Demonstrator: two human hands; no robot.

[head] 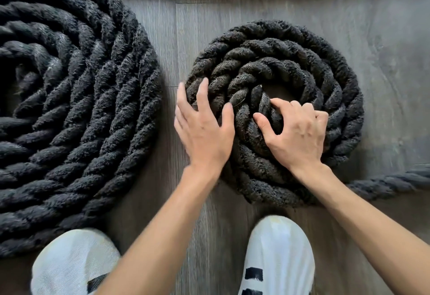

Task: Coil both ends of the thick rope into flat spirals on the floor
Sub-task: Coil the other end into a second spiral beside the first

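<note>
A thick black twisted rope lies in two flat spirals on the wooden floor. The large spiral (69, 99) fills the left side and runs past the frame's edge. The smaller spiral (302, 66) sits at centre right, with a small gap of floor at its middle. My left hand (204, 131) rests with spread, straight fingers on the smaller spiral's left rim. My right hand (295, 134) curls its fingers and thumb round the inner turn of that spiral. The rope's free run (391, 183) leaves the smaller spiral to the right.
Two white shoes with black stripes, the left shoe (74, 262) and the right shoe (279, 255), stand at the bottom edge close to both spirals. A strip of grey wood floor (172, 45) separates the spirals. More floor shows at the right (391, 62).
</note>
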